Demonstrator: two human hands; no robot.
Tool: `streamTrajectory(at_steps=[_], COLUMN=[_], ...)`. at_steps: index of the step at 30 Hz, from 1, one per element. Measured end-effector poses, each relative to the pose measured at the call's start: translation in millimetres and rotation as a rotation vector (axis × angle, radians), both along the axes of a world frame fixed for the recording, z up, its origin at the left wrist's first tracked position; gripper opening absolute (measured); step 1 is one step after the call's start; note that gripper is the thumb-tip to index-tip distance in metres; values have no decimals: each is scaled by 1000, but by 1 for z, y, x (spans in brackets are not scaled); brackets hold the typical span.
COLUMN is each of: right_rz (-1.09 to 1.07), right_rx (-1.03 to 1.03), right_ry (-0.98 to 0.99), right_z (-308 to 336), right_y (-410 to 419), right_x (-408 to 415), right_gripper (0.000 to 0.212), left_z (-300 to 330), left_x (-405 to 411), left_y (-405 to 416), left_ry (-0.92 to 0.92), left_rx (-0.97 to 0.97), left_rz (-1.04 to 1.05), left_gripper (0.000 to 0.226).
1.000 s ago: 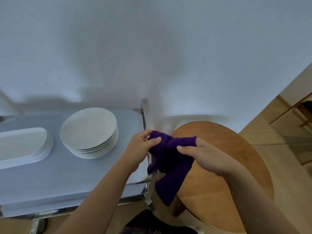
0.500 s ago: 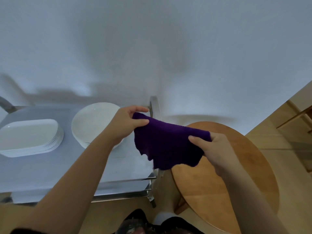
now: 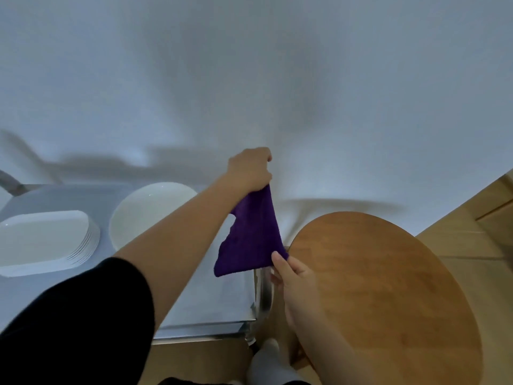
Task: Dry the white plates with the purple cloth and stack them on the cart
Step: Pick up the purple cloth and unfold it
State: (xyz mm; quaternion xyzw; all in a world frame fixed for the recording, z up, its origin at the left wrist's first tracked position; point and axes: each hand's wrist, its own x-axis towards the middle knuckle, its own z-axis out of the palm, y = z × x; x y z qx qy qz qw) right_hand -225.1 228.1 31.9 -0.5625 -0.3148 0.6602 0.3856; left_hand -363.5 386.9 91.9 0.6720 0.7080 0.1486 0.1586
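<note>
Left hand: your left hand (image 3: 251, 169) is raised above the metal cart, fingers curled tight round the top corner of the purple terry cloth (image 3: 249, 234), gripping it in a fist.
Left arm: your forearm runs bare from the wrist down to a black sleeve (image 3: 83, 323) that crosses over the near part of the cart top.
Right hand: your right hand (image 3: 294, 276) sits lower, at the cart's right edge, and pinches the cloth's bottom right corner between thumb and fingers; how the fingers behind the cloth lie, you cannot tell from here.
Purple cloth: it hangs stretched between your two hands, upright and slightly slanted, in the air above the right end of the cart, with its lower left corner free.
Cart: the silver metal cart (image 3: 211, 307) with a flat grey top stands against the white wall (image 3: 249, 65), its right upright post just beside your right hand.
Round plates: a stack of round white plates (image 3: 147, 209) rests on the cart top toward the back, partly hidden by your left forearm.
Oblong plates: a stack of oblong white plates (image 3: 41, 240) lies on the cart top to the left of the round stack, near it but apart.
Table: a round wooden table (image 3: 388, 287) stands just to the right of the cart, your right wrist over its left rim.
Floor: light wooden flooring (image 3: 472, 232) shows beyond the table, further right of the cart.
Feet: a pale sock (image 3: 263, 359) shows below the cart's right front corner.
</note>
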Motion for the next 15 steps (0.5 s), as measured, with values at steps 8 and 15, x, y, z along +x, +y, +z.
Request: streamTrajectory(at_steps=[8, 15], right_rz=[-414, -531], right_rx=[-531, -645], right_ry=[409, 490], right_z=[-44, -54], right_y=[29, 44], right_x=[13, 28], right_gripper=[20, 13], left_z=[-75, -106], left_x=[67, 90], left_y=[46, 52], left_ry=[118, 66], left_rx=[-184, -111], left_rz=[-349, -450], left_gripper=[42, 37])
